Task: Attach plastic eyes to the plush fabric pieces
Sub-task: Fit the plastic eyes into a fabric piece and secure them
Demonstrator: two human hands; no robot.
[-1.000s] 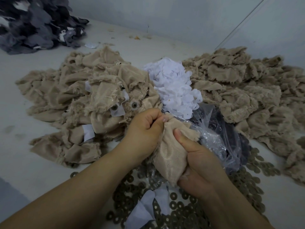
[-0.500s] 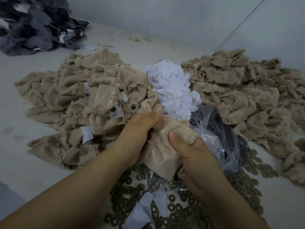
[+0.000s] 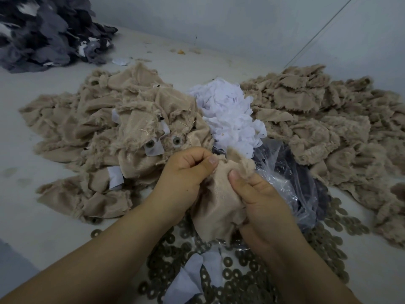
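Both hands hold one beige plush fabric piece (image 3: 215,207) upright at the centre. My left hand (image 3: 186,172) grips its upper left edge, thumb pressed against curled fingers. My right hand (image 3: 260,198) pinches the fuzzy top edge with the thumb, its fingers wrapped behind the cloth. No eye is visible in either hand. Just behind my left hand, a plush piece on the left pile shows two plastic eyes (image 3: 176,141) facing up. Dark ring washers (image 3: 232,275) lie scattered under my wrists.
A beige plush pile (image 3: 87,128) spreads at left and another (image 3: 328,119) at right. White fabric scraps (image 3: 230,115) are heaped between them. A clear plastic bag (image 3: 293,183) with dark contents lies right of my hands. Grey fabric (image 3: 43,34) is piled at far left.
Both hands have shifted slightly up and reworked their hold on the beige piece; its fuzzy top edge now sticks up between the thumbs, and my left thumb again presses against its fingers.
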